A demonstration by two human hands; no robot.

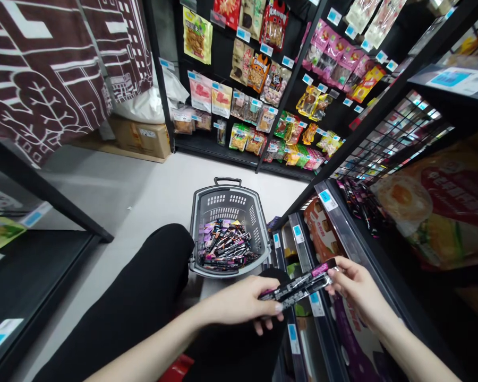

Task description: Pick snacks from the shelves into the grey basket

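Both hands hold a bundle of long thin black snack sticks with pink ends (302,283), tilted up to the right. My left hand (242,304) grips the lower left end with fingers curled round it. My right hand (356,289) pinches the upper right pink end. Just beyond them on the floor stands a grey plastic shopping basket (207,212) with several of the same black and pink sticks (226,245) piled inside. My black-trousered knee (159,265) is beside the basket on the left.
Black shelves on the right carry large snack bags (442,201) and blue price tags (325,199). Ahead, a pegboard wall (263,79) holds hanging snack packets. A cardboard box (143,138) and a brown patterned curtain (43,69) are at the back left. Another black shelf (32,265) stands at left.
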